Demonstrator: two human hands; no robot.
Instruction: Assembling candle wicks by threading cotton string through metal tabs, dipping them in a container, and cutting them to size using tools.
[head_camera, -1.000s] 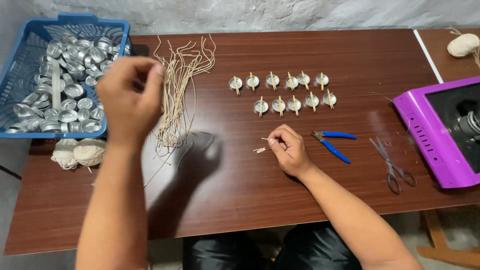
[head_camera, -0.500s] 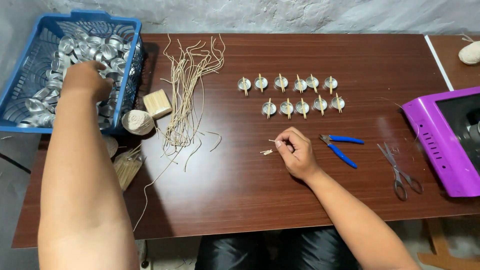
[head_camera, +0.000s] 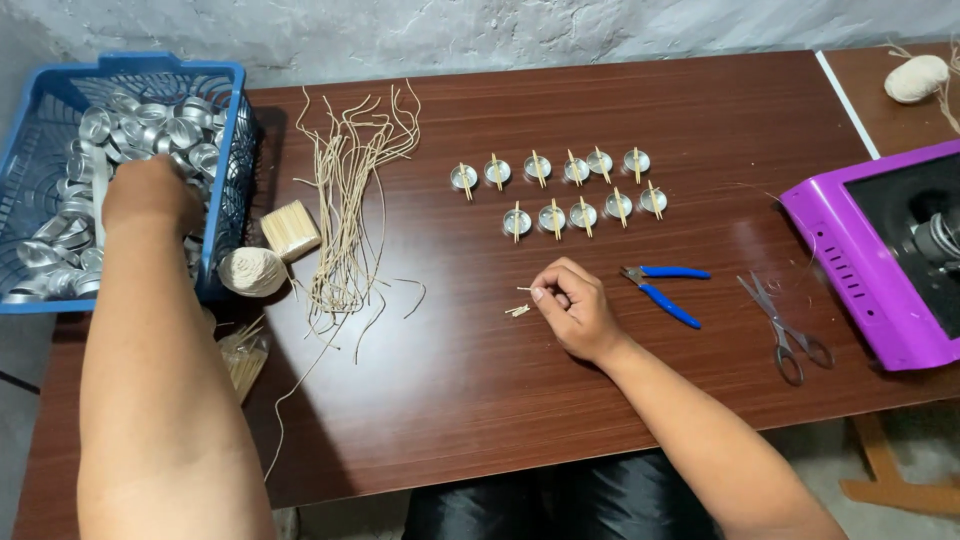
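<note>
Eleven wicked cups (head_camera: 556, 190) sit finished beyond your right hand (head_camera: 575, 308), which pinches a small stick (head_camera: 523, 290). Your left hand (head_camera: 150, 195) is curled inside the blue basket (head_camera: 225, 150) among many empty cups (head_camera: 150, 125).

Even, fairly bright light from above leaves a soft sheen on the dark brown wooden table (head_camera: 480, 380), faint shadows beside the left forearm near its front edge, sharp focus throughout, and slight wide-angle stretching toward its corners.
</note>
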